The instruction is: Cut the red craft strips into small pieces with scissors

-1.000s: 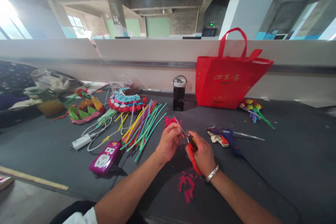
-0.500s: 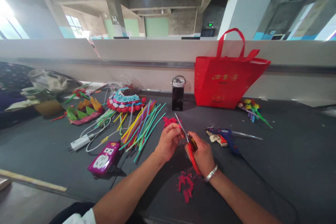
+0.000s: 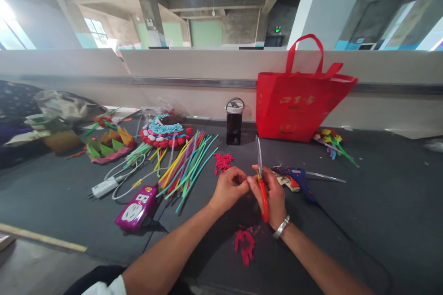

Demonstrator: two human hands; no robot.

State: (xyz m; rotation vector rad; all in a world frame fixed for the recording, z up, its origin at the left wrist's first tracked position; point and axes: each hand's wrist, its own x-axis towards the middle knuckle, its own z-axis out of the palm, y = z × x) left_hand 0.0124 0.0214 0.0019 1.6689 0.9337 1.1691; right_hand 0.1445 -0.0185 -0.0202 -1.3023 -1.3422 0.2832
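Scissors (image 3: 262, 184) in your right hand (image 3: 272, 193), against its fingers, blades upward, your left hand's (image 3: 229, 190) fingertips pinched together

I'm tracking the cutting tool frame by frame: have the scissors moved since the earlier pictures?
Yes, rightward: the tips of the scissors were just in front of the bottle; now they are to its right, pointing away.

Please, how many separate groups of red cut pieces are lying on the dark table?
2. The far group is just beyond the left hand; the near group is closer to the person. Small pieces may be hidden behind the left hand.
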